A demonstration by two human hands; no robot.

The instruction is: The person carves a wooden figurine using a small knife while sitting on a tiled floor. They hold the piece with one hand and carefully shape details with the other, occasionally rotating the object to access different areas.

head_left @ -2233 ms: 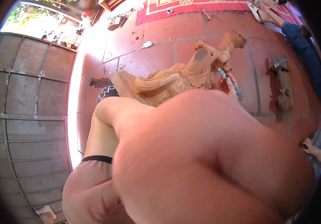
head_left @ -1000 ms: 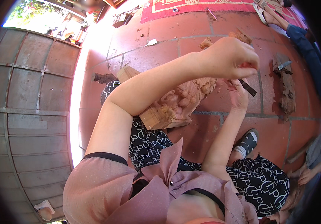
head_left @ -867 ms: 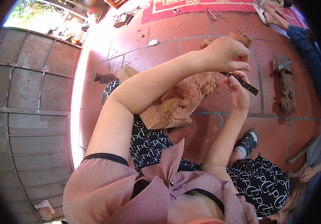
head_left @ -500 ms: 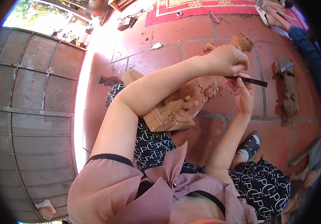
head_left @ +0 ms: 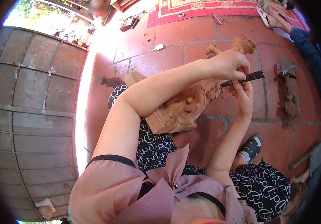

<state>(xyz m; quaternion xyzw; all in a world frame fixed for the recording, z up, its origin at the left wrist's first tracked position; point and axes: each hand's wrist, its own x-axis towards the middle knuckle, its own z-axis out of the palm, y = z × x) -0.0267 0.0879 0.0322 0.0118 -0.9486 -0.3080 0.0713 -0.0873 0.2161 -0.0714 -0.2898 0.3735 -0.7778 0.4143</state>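
The dark metal chisel (head_left: 242, 78) sits a bit flatter now than half a second ago, and its tip pokes out to the right in the upper right of the frame. The left hand (head_left: 229, 64) has moved up a little with it. Its fingers are curled tight round the chisel's handle end. The right hand (head_left: 243, 98) is just under the blade, palm up, and its fingers touch the blade from below. I cannot tell if they are closed round it.

The wood carving (head_left: 182, 106) stays in the middle of the frame, lying on the person's lap and reaching out over the red tile floor (head_left: 168, 56). It is a pale orange-brown wood. The near end is a flat cut block with straight edges, and the far end is bumpy and curly, with a knobby top (head_left: 242, 44) showing above the left hand. The chisel is just beside the far part of the carving.

The floor is made of big square red tiles with grey lines between them. A rough dark bit of wood (head_left: 290, 89) lies on it at the right, with a small metal tool (head_left: 288, 70) on top. A red patterned rug (head_left: 220, 8) runs along the top edge. A grey wall of square panels (head_left: 33, 112) fills the left side. The person wears a soft pink top and black trousers with white shapes
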